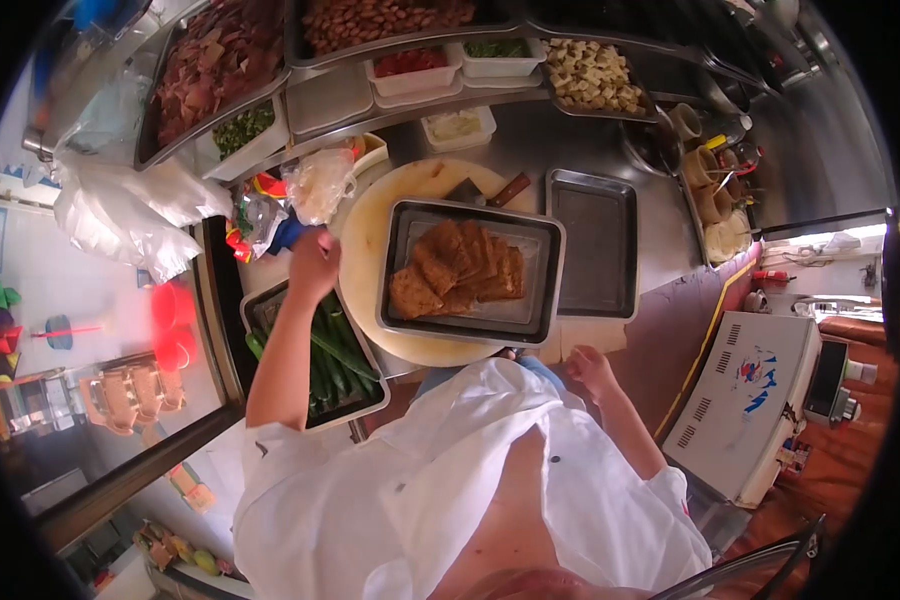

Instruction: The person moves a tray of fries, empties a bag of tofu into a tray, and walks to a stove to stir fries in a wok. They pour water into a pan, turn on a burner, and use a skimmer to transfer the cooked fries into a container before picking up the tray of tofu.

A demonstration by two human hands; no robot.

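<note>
My left hand is at the left edge of the round cutting board, its fingers curled. Beside it lie a blue item and plastic packets; whatever its fingers hold is hidden. On the board a metal tray carries brown, flat slabs of food. Behind the tray, a cleaver shows its wooden handle and part of its blade. My right hand hangs near the counter's front edge, fingers curled in, with nothing visible in them.
A dark tray lies right of the board. Long green vegetables fill a tray at left. Along the back stand trays of sliced meat, peanuts and pale cubes. A white box-like appliance stands at right.
</note>
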